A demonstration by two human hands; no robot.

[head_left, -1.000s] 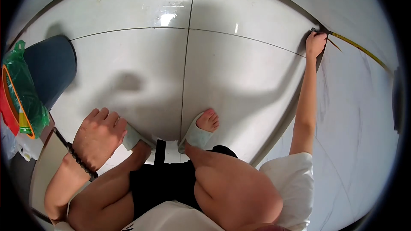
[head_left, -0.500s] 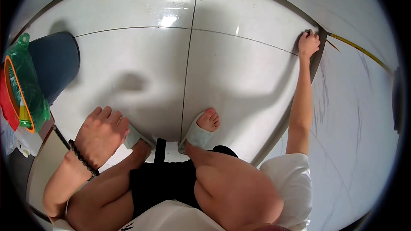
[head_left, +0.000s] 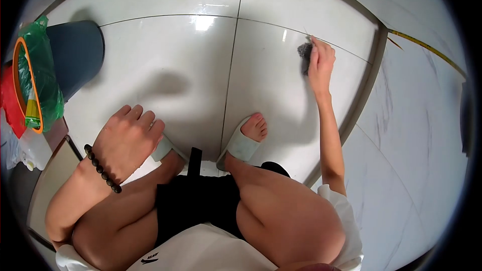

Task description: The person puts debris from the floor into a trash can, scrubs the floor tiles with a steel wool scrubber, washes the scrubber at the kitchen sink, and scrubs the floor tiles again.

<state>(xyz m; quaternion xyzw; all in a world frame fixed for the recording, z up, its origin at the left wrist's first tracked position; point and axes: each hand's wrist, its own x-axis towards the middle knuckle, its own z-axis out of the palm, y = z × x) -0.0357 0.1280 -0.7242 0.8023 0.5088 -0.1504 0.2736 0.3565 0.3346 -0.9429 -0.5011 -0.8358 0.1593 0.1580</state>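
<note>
My right hand (head_left: pixel 321 65) is closed on a dark grey steel wool scrubber (head_left: pixel 305 50), which shows at the left side of the fingers. The hand is just above or on the white tiled floor (head_left: pixel 175 50), near a grout line; I cannot tell whether the scrubber touches the tile. My left hand (head_left: pixel 128 138), with a dark beaded bracelet (head_left: pixel 103 171) at the wrist, hangs over my left knee. Its fingers are curled in, the back of the hand is up, and no object shows in it. The palm is hidden.
At left stands a dark blue-grey bin (head_left: pixel 78 57). Beside it is an orange-rimmed container with a green plastic bag (head_left: pixel 45 65). A raised grey edge (head_left: pixel 369 78) borders the floor at right, before marbled wall panels (head_left: pixel 401 135). My slippers (head_left: pixel 241 143) are on the tiles.
My right hand has moved left from the floor's right corner onto the open tiles, bringing the scrubber into clearer view. My left hand stays curled over the knee. The view has shifted slightly.
</note>
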